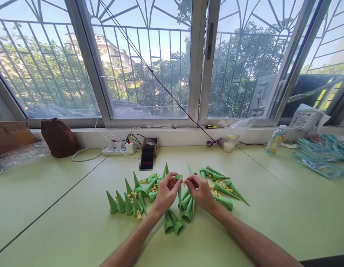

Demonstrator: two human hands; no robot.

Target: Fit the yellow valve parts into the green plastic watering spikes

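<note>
My left hand (166,193) is closed round a green cone-shaped spike (179,185), gripping it near its wide top end with the point hanging down. My right hand (201,191) pinches a small yellow piece (185,182) right at the spike's top. Both hands hover above a pile of green spikes (185,211) lying on the pale green table (63,222). Several more spikes stand upright in a row (124,204) to the left. Others lie scattered to the right (224,189), mixed with small yellow parts (216,193).
A brown pouch (59,137), a white power strip (117,149) with cables and a small dark box (148,154) sit along the window sill edge. A small jar (229,142), a bottle (273,142) and packed blue-green items (322,155) lie at the right.
</note>
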